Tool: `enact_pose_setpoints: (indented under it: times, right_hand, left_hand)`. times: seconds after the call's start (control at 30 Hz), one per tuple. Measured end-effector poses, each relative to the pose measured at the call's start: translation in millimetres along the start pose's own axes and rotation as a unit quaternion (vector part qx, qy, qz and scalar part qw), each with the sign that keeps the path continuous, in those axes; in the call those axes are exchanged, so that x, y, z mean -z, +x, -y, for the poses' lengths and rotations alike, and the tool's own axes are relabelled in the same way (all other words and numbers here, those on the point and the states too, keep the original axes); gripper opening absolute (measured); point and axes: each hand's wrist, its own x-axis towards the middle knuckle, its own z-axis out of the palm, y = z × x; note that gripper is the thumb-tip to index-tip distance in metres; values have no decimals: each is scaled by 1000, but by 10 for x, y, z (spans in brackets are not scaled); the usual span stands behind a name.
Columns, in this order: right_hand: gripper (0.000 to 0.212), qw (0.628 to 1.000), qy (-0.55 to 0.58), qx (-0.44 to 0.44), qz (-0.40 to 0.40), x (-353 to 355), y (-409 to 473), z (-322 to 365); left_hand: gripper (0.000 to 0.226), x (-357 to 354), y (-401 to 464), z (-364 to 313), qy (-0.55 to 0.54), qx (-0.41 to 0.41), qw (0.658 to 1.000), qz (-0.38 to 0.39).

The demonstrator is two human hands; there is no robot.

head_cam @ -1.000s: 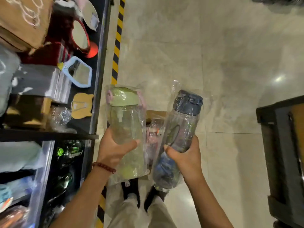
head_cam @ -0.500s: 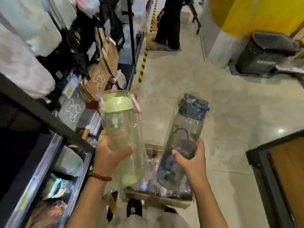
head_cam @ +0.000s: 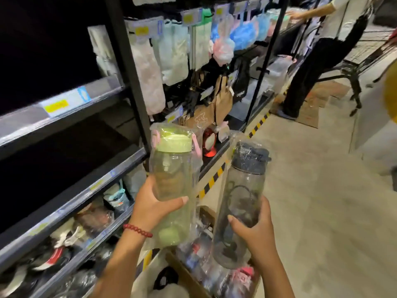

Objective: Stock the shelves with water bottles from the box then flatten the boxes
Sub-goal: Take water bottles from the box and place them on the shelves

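Observation:
My left hand grips a clear green-lidded water bottle in plastic wrap, held upright in front of the shelving. My right hand grips a grey bottle with a dark blue lid, also wrapped and tilted slightly right. Below both bottles sits an open cardboard box on the floor holding several more wrapped bottles. The dark shelf to the left of my hands looks empty inside.
Black shelving with grey price rails runs along the left, with goods on lower shelves and hanging packets farther on. Yellow-black tape marks the floor edge. A person stands by a cart at the back right.
The view has swung up from the floor to the shelves. Both bottles stay gripped in my hands and have risen in front of the shelving.

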Motion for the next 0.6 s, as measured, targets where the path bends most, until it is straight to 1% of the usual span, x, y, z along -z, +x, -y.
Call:
enact_pose_setpoints:
  times: [0.03,0.1,0.13,0.2,0.23,0.33,0.37,0.47,0.5,0.6]
  right_hand:
    - [71,1000,3,9,29,-28,-5,13]
    - [68,996,-3,18,86,-116,-24,21]
    - [70,993,-11,22,114,-174,-40,25]
    - [82,986,-22,29,166,-315,-90,49]
    - [85,981,-24,34,189,-395,-115,66]
    - [72,967,-28,57,245,-641,-180,146]
    - [72,962,-27,64,264,-727,-205,170]
    - [82,946,-22,79,313,-1006,-290,219]
    - [81,941,-14,85,327,-1103,-330,236]
    - [66,926,-14,102,362,-1425,-471,307]
  left_hand:
    - [71,60,-105,22,-1,2,1000,-26]
    - [70,205,-311,102,0,13,997,-82]
    - [66,284,-412,133,0,19,994,-110]
    - [58,461,-595,199,-5,31,986,-162]
    - [58,548,-683,219,-9,37,982,-187]
    - [65,781,-930,248,-10,41,967,-252]
    - [62,853,-1014,266,-12,40,961,-273]
    - [53,1085,-1291,345,-9,50,943,-329]
    - [53,1165,-1390,376,-12,56,937,-345]
    - [56,1408,-1670,446,-38,67,920,-383]
